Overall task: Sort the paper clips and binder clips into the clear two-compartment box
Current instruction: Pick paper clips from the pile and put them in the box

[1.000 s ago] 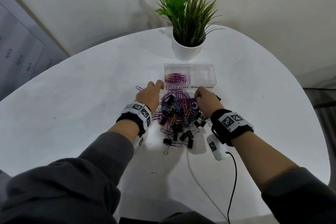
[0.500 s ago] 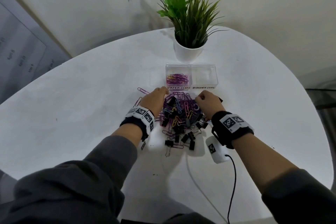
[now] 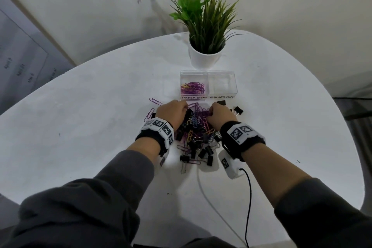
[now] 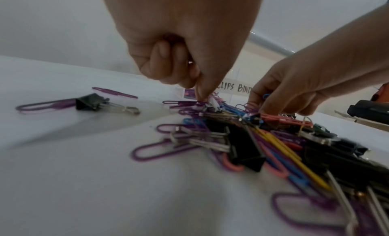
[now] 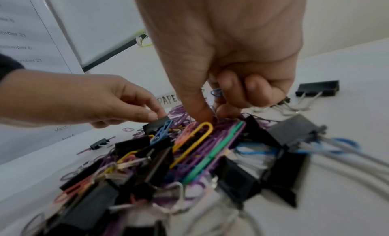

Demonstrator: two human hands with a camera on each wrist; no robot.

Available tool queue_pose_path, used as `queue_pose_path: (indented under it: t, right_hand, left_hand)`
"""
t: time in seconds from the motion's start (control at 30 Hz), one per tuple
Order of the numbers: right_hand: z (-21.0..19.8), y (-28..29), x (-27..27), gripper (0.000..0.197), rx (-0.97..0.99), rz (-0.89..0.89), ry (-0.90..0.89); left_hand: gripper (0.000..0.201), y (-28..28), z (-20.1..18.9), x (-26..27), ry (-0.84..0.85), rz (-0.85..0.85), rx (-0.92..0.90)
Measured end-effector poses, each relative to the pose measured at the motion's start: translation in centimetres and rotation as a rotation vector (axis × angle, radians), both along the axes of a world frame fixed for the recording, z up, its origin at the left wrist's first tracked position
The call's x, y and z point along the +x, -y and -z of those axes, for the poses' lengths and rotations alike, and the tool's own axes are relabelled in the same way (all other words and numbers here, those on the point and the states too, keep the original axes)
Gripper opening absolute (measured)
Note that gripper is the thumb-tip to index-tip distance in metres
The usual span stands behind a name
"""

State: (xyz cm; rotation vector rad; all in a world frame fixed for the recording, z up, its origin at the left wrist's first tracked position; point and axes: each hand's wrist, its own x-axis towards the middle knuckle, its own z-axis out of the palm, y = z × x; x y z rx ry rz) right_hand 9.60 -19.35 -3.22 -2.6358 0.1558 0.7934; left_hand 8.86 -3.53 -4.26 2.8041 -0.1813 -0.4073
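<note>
The clear two-compartment box sits beyond a mixed pile of coloured paper clips and black binder clips. Purple paper clips lie in its left half, labelled PAPER CLIPS; the right half, labelled BINDER CLIPS, looks empty. My left hand is at the pile's far left; its thumb and forefinger pinch at purple paper clips. My right hand digs into the pile's far right, thumb and forefinger pinched among purple clips, with a blue paper clip inside its curled fingers.
A white potted plant stands just behind the box. Stray purple paper clips lie left of the pile, and loose binder clips right of it. A white cable and a black cable run toward the table's near edge.
Both hands have drawn closer together over the far end of the pile. The left hand slid right, away from the stray purple clip, and its fingers closed into the clips.
</note>
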Motion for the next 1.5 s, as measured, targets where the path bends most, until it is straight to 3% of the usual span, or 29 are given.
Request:
queue_pose_path:
  t: [0.17, 0.33, 0.47, 0.6, 0.73, 0.83, 0.93, 0.97, 1.17, 1.37, 1.5]
  right_hand:
    - [-0.2, 1.0, -0.6, 0.007, 0.077, -0.003, 0.092]
    - [-0.6, 1.9, -0.8, 0.019, 0.105, 0.049, 0.108]
    - [-0.5, 2.1, -0.5, 0.026, 0.069, 0.051, 0.137]
    - [-0.3, 2.2, -0.2, 0.015, 0.197, 0.150, 0.144]
    - [-0.1, 1.6, 0.0, 0.015, 0.199, 0.051, 0.141]
    - [0.2, 0.8, 0.1, 0.022, 0.173, -0.022, 0.105]
    - [0.8, 0.0, 0.1, 0.032, 0.145, -0.058, 0.116]
    - [0.9, -0.2, 0.1, 0.032, 0.135, -0.065, 0.137]
    - [0.7, -1.0, 0.7, 0.019, 0.060, -0.144, 0.140]
    - [0.0, -0.1, 0.4, 0.010, 0.158, -0.090, 0.179]
    - [-0.6, 0.8, 0.4, 0.026, 0.180, -0.072, 0.179]
  left_hand:
    - [0.029, -1.8, 0.5, -0.8, -0.039, 0.007, 0.016]
    - [0.042, -2.1, 0.7, -0.8, -0.013, 0.028, 0.030]
    - [0.039, -1.7, 0.5, -0.1, 0.018, 0.115, 0.097]
    - [0.032, -1.7, 0.5, -0.1, 0.070, 0.178, 0.154]
    - [0.026, -1.6, 0.7, -0.2, 0.052, 0.231, 0.241]
    - [0.007, -1.6, 0.4, -0.4, -0.005, 0.247, 0.269]
    - [0.014, -1.6, 0.6, -0.2, 0.008, 0.256, 0.309]
    - [0.008, -1.6, 0.7, -0.1, 0.005, 0.251, 0.284]
    - [0.029, -2.3, 1.1, -0.1, 0.029, 0.127, 0.173]
    - [0.027, -2.6, 0.4, 0.2, -0.033, 0.041, 0.083]
    - [0.036, -2.9, 0.2, 0.3, -0.026, 0.016, -0.011]
